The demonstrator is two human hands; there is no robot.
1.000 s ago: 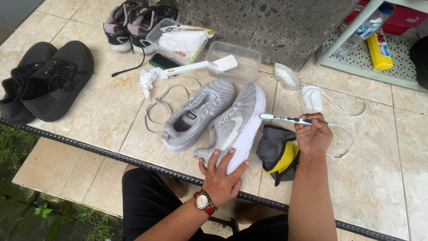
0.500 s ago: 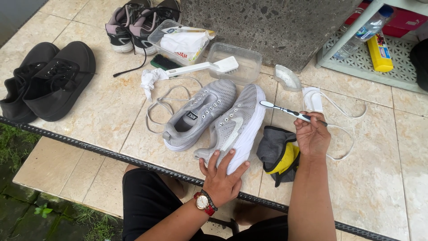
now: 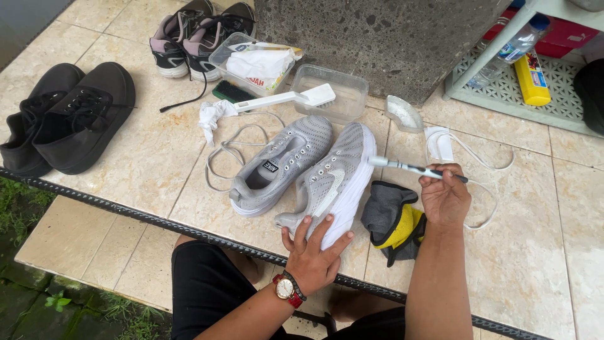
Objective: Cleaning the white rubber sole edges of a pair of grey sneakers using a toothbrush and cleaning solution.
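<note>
Two grey mesh sneakers lie side by side on the tiled floor. My left hand (image 3: 313,251), with a red-strapped watch on the wrist, presses down on the heel end of the right sneaker (image 3: 333,182), which is tipped on its side. My right hand (image 3: 445,197) grips a small toothbrush-like brush (image 3: 409,167) whose head touches the white sole edge of that sneaker. The other grey sneaker (image 3: 280,165) rests upright just to the left, untouched.
A grey and yellow cloth (image 3: 395,220) lies below my right hand. Loose white laces (image 3: 478,182), two insoles, a long white scrub brush (image 3: 286,99), clear plastic tubs (image 3: 330,92), a black shoe pair (image 3: 69,116), another dark pair (image 3: 195,31), a stone pillar and a shelf with bottles stand around.
My right hand has swung the small brush so that its head now meets the sneaker's sole edge. My left hand stays on the heel.
</note>
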